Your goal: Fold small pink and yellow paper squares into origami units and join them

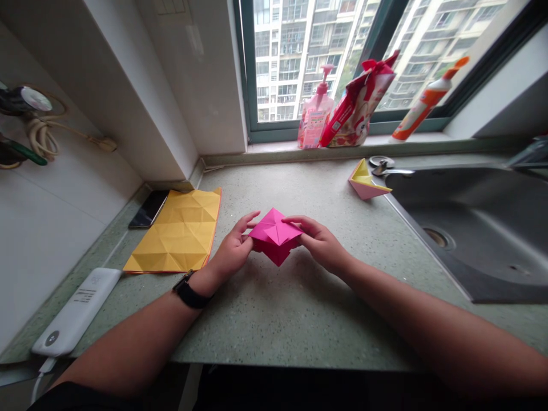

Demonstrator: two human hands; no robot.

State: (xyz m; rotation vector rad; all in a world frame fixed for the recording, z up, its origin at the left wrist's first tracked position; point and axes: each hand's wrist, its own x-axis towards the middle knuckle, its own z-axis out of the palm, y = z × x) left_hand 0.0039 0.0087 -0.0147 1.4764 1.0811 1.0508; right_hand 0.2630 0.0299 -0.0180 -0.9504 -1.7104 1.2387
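Observation:
Between my left hand (233,248) and my right hand (319,242) I hold a folded piece of magenta origami paper (274,237), pinching its side corners with my fingertips. Its lower part hangs toward the speckled green stone countertop (299,325). A creased yellow origami sheet (180,231) lies flat to the left of my left hand, its fold lines forming a triangular grid. Right of my right hand sits a small folded yellow-and-pink paper model (366,181). A black watch strap (190,291) circles my left wrist.
A black phone (148,209) lies partly under the yellow sheet, and a white power bank (76,311) with a cable sits at the front left. A steel sink (471,228) fills the right side. A pump bottle (315,108), a red packet (358,103) and an orange-capped bottle (428,100) stand along the windowsill.

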